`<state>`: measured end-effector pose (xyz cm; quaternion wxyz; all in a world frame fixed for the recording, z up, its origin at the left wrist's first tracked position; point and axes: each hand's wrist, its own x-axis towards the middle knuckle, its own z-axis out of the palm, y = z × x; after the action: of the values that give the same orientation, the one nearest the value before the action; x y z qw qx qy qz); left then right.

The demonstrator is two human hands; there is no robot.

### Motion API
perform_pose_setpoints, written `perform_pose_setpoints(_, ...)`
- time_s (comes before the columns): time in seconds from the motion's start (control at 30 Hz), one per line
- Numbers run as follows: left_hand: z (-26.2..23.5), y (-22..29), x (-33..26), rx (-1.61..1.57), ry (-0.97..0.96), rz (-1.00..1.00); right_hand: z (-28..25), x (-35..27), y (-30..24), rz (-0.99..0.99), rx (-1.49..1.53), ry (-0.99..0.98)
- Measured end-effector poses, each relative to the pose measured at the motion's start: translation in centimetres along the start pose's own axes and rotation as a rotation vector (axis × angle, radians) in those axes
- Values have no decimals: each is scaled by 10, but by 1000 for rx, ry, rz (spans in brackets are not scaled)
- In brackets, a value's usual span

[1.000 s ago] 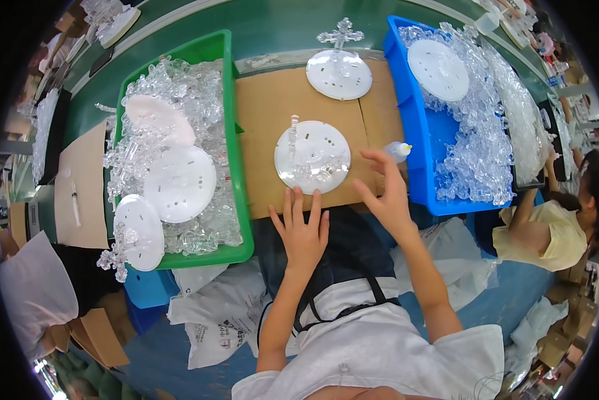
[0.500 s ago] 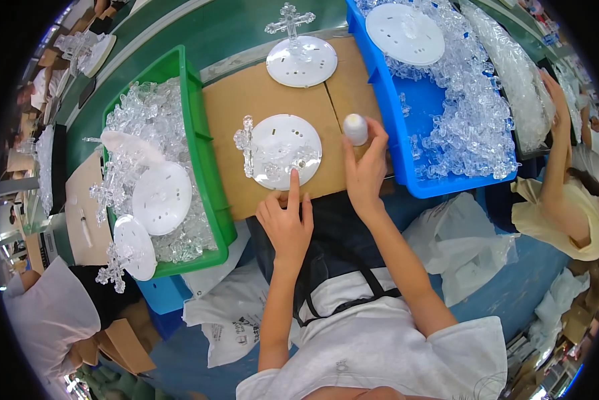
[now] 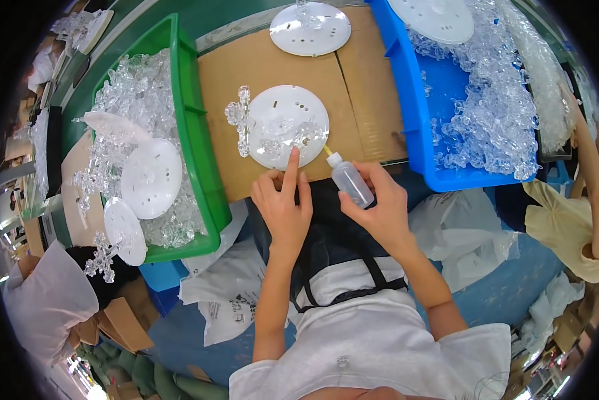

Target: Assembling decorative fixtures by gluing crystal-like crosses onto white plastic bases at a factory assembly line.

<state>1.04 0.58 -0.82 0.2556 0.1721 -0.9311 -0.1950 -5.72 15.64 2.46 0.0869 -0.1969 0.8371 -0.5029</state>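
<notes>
A round white disc with small holes (image 3: 289, 97) lies on the cardboard sheet (image 3: 226, 73), with clear plastic pieces on it. By its left edge stands a clear cross-shaped ornament (image 3: 243, 121). My left hand (image 3: 283, 207) has its index finger stretched onto the disc's near part, fingers apart, gripping nothing. A small clear squeeze bottle (image 3: 353, 185) is held in my right hand (image 3: 383, 207). Its thin yellow nozzle points at the disc's right edge; whether the tip touches is unclear.
On the left, a green bin (image 3: 189, 127) holds clear pieces, with white discs on top. A blue bin (image 3: 416, 120) of clear pieces stands on the right, a white disc (image 3: 439, 17) over its far end. Another disc (image 3: 309, 33) lies beyond. People are at both sides.
My right hand has brought the bottle toward me and tipped its nozzle toward the disc. My left index finger remains on the disc. The whole view has shifted somewhat.
</notes>
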Motion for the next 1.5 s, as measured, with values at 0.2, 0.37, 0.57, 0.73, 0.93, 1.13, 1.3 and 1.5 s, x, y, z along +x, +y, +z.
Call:
perform_pose_setpoints(0.2, -1, -1, -1, -8, -8, -2, 5, 10, 1, -24, -85, -29)
perform_pose_setpoints(0.37, -2, 0, -2, -15, -47, -39, 6, 9, 4, -29, -57, -15)
perform_pose_setpoints(0.57, -2, 0, 0, -17, -42, -30, 7, 10, 4, -27, -37, -31)
perform_pose_setpoints(0.73, -3, 0, 1, -14, -42, -34, 9, 6, -1, -29, -6, -49)
perform_pose_setpoints(0.93, -3, 0, -1, 4, -69, -30, 11, 0, 3, 13, 32, -47)
perform_pose_setpoints(1.13, -2, -3, 0, 27, -47, 12, 12, 1, 0, -4, 27, -44)
perform_pose_setpoints(1.3, -3, -3, 2, -4, -40, 6, 10, 1, 1, -4, 22, -64)
perform_pose_setpoints(1.5, -4, -3, 1, -43, -45, -22, 7, -1, 3, 42, 67, -82)
